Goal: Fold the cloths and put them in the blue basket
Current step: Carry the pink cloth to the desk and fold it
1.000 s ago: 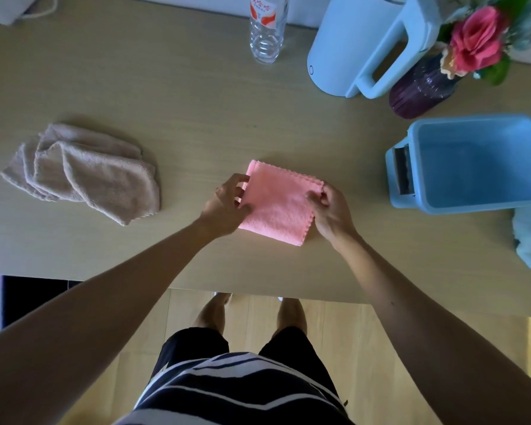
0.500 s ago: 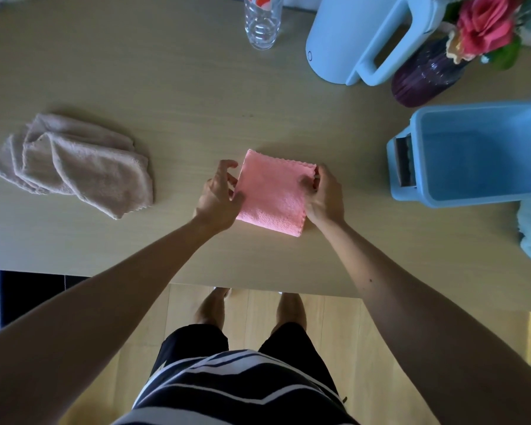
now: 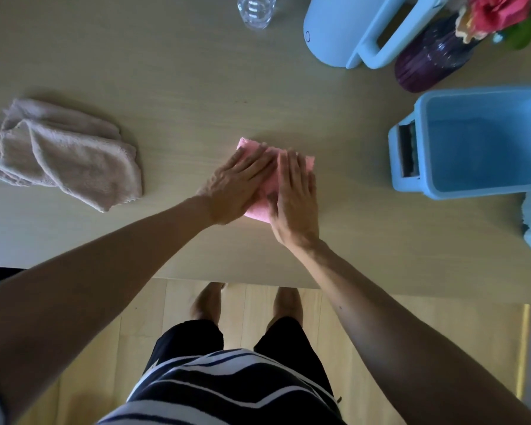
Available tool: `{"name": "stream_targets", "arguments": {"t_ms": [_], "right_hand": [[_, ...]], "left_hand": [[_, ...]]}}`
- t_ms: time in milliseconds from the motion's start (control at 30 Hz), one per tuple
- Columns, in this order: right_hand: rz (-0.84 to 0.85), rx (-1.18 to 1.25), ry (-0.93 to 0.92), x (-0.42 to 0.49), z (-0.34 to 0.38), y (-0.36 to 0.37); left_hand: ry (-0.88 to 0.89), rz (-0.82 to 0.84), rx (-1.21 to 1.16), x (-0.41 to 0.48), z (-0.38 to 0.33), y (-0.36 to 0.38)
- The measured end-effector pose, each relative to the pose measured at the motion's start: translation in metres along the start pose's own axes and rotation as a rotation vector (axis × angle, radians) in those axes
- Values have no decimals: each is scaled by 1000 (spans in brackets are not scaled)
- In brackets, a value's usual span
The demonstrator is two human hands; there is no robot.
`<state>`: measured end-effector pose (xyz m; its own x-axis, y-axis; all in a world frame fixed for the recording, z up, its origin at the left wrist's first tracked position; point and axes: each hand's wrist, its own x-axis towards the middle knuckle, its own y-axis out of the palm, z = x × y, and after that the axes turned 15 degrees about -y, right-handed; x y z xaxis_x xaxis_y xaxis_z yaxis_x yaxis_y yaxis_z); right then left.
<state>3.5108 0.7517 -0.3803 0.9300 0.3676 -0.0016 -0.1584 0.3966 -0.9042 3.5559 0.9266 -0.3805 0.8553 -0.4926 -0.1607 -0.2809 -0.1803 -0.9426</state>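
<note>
Both hands (image 3: pixel 269 191) flat, seemingly pressing pink cloth (image 3: pixel 265 196).

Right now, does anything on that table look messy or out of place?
Only the beige cloths, lying in a loose, rumpled heap at the table's left. The blue basket is empty. Nothing is spilled or damaged.

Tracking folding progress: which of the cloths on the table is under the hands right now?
The pink cloth, pressed flat under the left hand and right hand. The beige cloth lies untouched at the left.
</note>
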Motion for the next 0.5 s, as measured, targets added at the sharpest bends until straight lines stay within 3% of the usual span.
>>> {"name": "stream_targets", "arguments": {"t_ms": [133, 333, 500], "right_hand": [[67, -95, -3, -13, -10, 15], [100, -181, 8, -19, -12, 8], [89, -142, 189, -29, -1, -9]], "left_hand": [[33, 82, 67, 5, 15, 9], [-72, 49, 45, 6, 12, 5], [-143, 4, -13, 24, 1, -11]]}}
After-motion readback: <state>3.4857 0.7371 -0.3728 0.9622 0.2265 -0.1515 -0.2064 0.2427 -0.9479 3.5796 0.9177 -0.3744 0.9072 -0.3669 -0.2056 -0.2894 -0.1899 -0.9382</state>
